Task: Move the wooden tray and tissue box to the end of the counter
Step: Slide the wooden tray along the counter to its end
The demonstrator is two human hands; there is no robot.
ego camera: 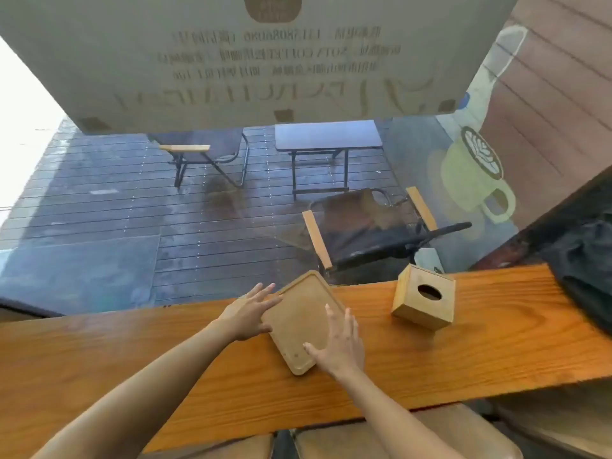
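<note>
Daylight comes through the far window (231,200), blown out white at far left. The desk (496,352) shows soft sheen and faint shadows. Wide-angle bending curves the edges; everything is slightly soft.

Pale matt wooden tray (303,321) and pale wooden tissue box (424,298) on a glossy, orange-stained wooden counter (132,352) with pronounced grain.

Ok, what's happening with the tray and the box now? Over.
Left hand and right hand open, flat on the tray's edges. Tray on the counter, not lifted. Tissue box to its right, untouched. Nothing between them.
</note>
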